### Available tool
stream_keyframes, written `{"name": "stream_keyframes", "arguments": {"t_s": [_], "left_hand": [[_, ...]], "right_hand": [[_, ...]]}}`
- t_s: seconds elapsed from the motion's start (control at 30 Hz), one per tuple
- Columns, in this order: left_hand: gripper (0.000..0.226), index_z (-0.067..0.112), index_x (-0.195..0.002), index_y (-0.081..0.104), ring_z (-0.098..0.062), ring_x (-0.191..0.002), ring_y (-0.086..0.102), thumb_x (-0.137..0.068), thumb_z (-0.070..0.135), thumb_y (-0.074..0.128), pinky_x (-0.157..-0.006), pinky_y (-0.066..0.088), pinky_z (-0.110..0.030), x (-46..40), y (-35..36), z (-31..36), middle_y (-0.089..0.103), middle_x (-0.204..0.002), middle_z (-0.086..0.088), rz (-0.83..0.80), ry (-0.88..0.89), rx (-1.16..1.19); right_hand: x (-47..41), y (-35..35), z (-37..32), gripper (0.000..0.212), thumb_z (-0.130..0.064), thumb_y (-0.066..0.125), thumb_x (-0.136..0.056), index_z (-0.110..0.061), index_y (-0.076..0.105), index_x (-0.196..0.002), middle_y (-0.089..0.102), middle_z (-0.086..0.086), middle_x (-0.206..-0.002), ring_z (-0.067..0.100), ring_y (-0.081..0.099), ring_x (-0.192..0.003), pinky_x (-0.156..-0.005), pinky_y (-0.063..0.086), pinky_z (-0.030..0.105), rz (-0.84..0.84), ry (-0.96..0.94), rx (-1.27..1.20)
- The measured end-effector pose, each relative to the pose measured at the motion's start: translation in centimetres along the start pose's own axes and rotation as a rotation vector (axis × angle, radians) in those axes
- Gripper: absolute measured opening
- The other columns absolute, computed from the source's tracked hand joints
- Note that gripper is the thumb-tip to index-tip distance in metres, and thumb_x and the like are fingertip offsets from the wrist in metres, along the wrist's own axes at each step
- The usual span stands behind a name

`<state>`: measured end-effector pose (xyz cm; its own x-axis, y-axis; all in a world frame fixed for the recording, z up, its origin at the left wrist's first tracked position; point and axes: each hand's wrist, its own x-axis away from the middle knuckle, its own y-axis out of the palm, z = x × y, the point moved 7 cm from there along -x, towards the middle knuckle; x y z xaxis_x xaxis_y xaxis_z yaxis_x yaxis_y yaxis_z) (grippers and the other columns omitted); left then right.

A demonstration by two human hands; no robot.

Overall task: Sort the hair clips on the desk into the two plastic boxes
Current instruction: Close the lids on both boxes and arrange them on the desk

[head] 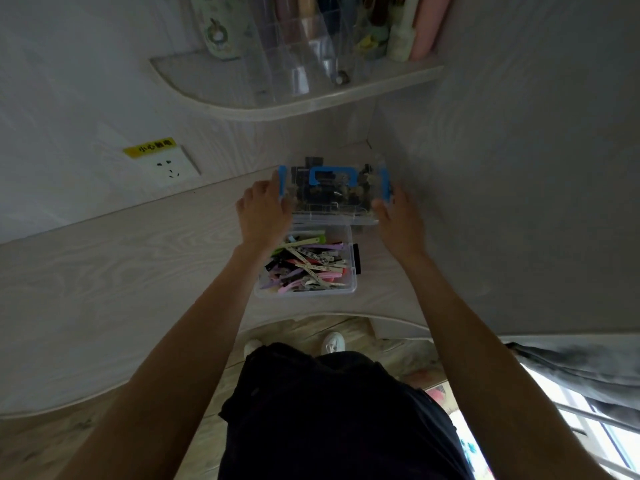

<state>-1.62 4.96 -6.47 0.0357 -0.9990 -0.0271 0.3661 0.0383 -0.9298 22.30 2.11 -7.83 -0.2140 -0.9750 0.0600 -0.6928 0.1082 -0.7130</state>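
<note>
Both hands [334, 216] hold the lidded box [334, 188], its dark contents indistinct.

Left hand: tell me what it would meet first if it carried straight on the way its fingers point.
The left hand already touches the lidded box at its blue latch. Straight on, it would press into that box's side first; beyond lies the back wall, though depth is unclear.

Pale wood desk [104, 271], wall socket [171, 164], corner shelf [277, 105], window [588, 427].
</note>
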Motion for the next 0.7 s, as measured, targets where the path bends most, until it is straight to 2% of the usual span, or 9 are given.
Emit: {"name": "stream_keyframes", "arguments": {"t_s": [0.07, 0.13, 0.17, 0.3, 0.4, 0.47, 0.53, 0.63, 0.7], "left_hand": [[0.047, 0.019, -0.137, 0.041, -0.03, -0.12, 0.046, -0.093, 0.036, 0.046, -0.103, 0.034, -0.045, 1.0, -0.5, 1.4, 0.05, -0.132, -0.012, 0.097, 0.166, -0.048], [0.043, 0.024, -0.126, 0.053, -0.027, -0.119, 0.049, -0.088, 0.044, 0.052, -0.104, 0.034, -0.047, 1.7, -0.1, 2.8, 0.056, -0.126, -0.005, 0.09, 0.349, -0.054], [0.041, 0.025, -0.121, 0.058, -0.026, -0.116, 0.051, -0.086, 0.046, 0.054, -0.103, 0.035, -0.046, 1.9, 0.1, 3.4, 0.059, -0.121, -0.002, 0.066, 0.409, -0.056], [0.033, 0.026, -0.113, 0.063, -0.024, -0.113, 0.053, -0.084, 0.042, 0.061, -0.098, 0.036, -0.041, 1.5, 0.7, 4.5, 0.065, -0.114, 0.001, -0.007, 0.442, -0.011], [0.033, 0.026, -0.114, 0.063, -0.025, -0.115, 0.052, -0.084, 0.04, 0.062, -0.095, 0.037, -0.042, 0.9, 0.9, 4.6, 0.065, -0.114, -0.001, -0.005, 0.418, 0.019], [0.033, 0.026, -0.115, 0.062, -0.025, -0.116, 0.051, -0.085, 0.04, 0.06, -0.096, 0.037, -0.042, 0.5, 1.0, 4.7, 0.064, -0.116, -0.001, -0.016, 0.397, 0.013], [0.034, 0.025, -0.116, 0.061, -0.025, -0.118, 0.05, -0.086, 0.04, 0.059, -0.096, 0.037, -0.041, 0.5, 1.1, 4.9, 0.062, -0.118, -0.001, -0.028, 0.388, 0.021], [0.034, 0.022, -0.113, 0.062, -0.019, -0.109, 0.057, -0.085, 0.042, 0.058, -0.088, 0.047, -0.034, 2.0, -0.3, 5.5, 0.065, -0.113, -0.001, 0.002, 0.409, 0.186], [0.031, 0.02, -0.112, 0.064, -0.005, -0.095, 0.06, -0.09, 0.041, 0.054, -0.079, 0.049, -0.014, 3.8, -1.7, 5.3, 0.068, -0.107, 0.003, -0.036, 0.368, 0.377]], "right_hand": [[2.6, -2.9, -1.2, 0.046, -0.023, 0.048, -0.094, -0.007, 0.038, -0.136, 0.05, 0.018, -0.132, 0.032, 0.046, -0.119, -0.1, 0.038, 0.038, 0.196, -0.154, 0.117], [5.4, -5.6, -1.5, 0.038, -0.015, 0.049, -0.087, -0.01, 0.051, -0.125, 0.058, 0.015, -0.119, 0.034, 0.051, -0.106, -0.091, 0.043, 0.04, 0.414, -0.263, 0.376], [6.5, -6.3, -1.0, 0.038, -0.013, 0.05, -0.084, -0.012, 0.052, -0.123, 0.058, 0.014, -0.118, 0.034, 0.052, -0.105, -0.09, 0.043, 0.042, 0.459, -0.251, 0.469], [8.1, -6.5, 1.4, 0.053, -0.004, 0.058, -0.077, -0.013, 0.047, -0.128, 0.052, 0.018, -0.127, 0.039, 0.05, -0.11, -0.091, 0.043, 0.048, 0.411, -0.065, 0.598], [8.3, -6.2, 1.8, 0.059, 0.002, 0.059, -0.074, -0.01, 0.046, -0.13, 0.053, 0.021, -0.125, 0.041, 0.052, -0.106, -0.089, 0.044, 0.047, 0.372, 0.031, 0.627], [8.3, -6.2, 2.2, 0.054, 0.006, 0.053, -0.077, -0.006, 0.046, -0.129, 0.055, 0.024, -0.117, 0.041, 0.053, -0.102, -0.085, 0.046, 0.045, 0.329, 0.103, 0.623], [8.6, -6.2, 2.2, 0.041, 0.009, 0.054, -0.077, -0.003, 0.055, -0.116, 0.062, 0.023, -0.102, 0.039, 0.057, -0.093, -0.075, 0.05, 0.041, 0.277, 0.122, 0.637], [10.7, -7.0, -0.7, 0.036, 0.01, 0.072, -0.059, -0.009, 0.069, -0.089, 0.066, 0.01, -0.07, 0.03, 0.061, -0.064, -0.052, 0.048, 0.029, 0.384, -0.146, 0.666], [13.1, -6.5, -3.7, 0.037, 0.01, 0.068, -0.067, -0.013, 0.071, -0.095, 0.068, 0.006, -0.074, 0.027, 0.06, -0.067, -0.058, 0.048, 0.029, 0.444, -0.405, 0.531]]}}
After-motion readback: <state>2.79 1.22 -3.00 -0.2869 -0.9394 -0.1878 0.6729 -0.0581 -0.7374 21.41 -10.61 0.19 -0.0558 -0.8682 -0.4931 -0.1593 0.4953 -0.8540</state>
